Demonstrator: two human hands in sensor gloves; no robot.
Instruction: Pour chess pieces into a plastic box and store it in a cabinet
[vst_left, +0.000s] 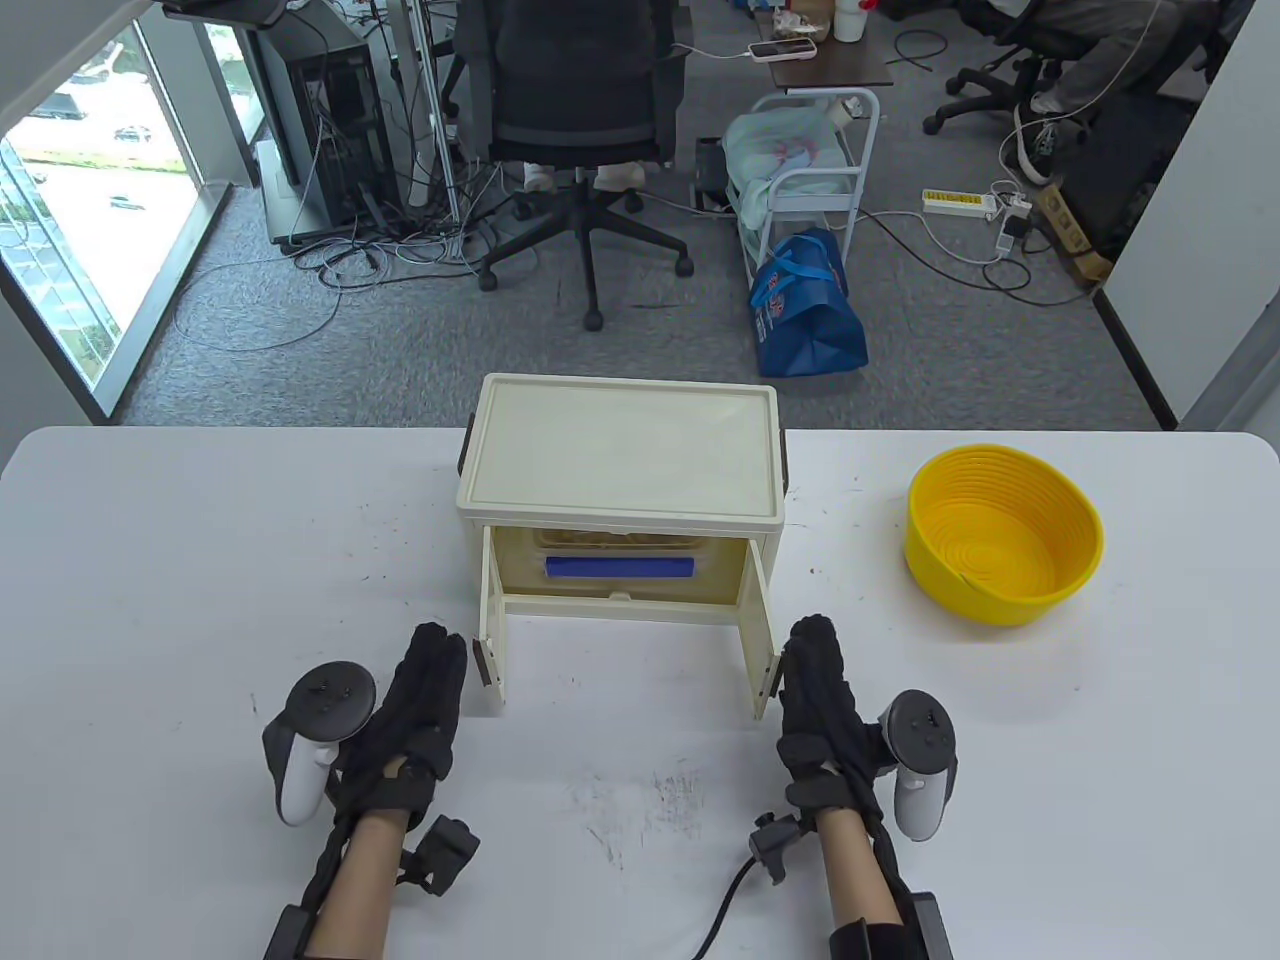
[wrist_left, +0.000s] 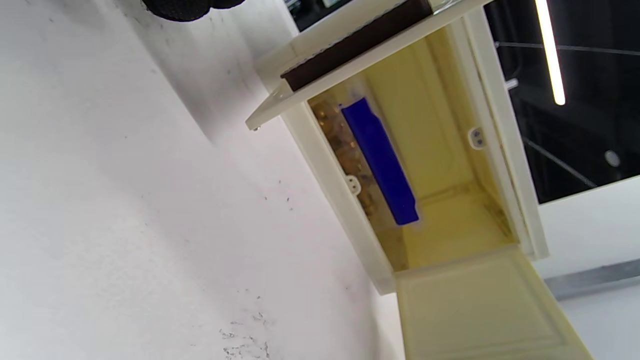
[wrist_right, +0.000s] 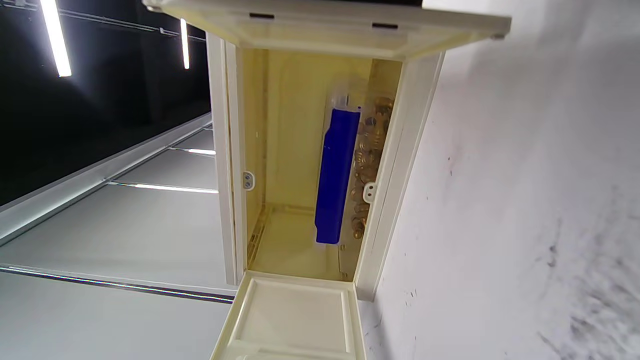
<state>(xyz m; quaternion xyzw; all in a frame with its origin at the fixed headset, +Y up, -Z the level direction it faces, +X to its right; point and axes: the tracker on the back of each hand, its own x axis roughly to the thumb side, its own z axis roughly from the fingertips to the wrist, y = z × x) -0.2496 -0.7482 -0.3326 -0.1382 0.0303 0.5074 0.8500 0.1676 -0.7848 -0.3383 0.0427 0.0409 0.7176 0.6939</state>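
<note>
The cream cabinet (vst_left: 620, 460) stands mid-table with both front doors swung open. Inside sits the clear plastic box with a blue clasp (vst_left: 618, 567) and golden chess pieces (wrist_right: 367, 165) in it; the clasp also shows in the left wrist view (wrist_left: 380, 160). My left hand (vst_left: 437, 650) lies flat with fingers extended just outside the left door (vst_left: 490, 640), holding nothing. My right hand (vst_left: 812, 645) lies the same way just outside the right door (vst_left: 762, 640). I cannot tell whether either hand touches its door.
An empty yellow bowl (vst_left: 1005, 548) stands on the white table (vst_left: 200, 560) to the right of the cabinet. Dark scuff marks (vst_left: 660, 790) lie between my wrists. Beyond the far edge are an office chair and a blue bag on the floor.
</note>
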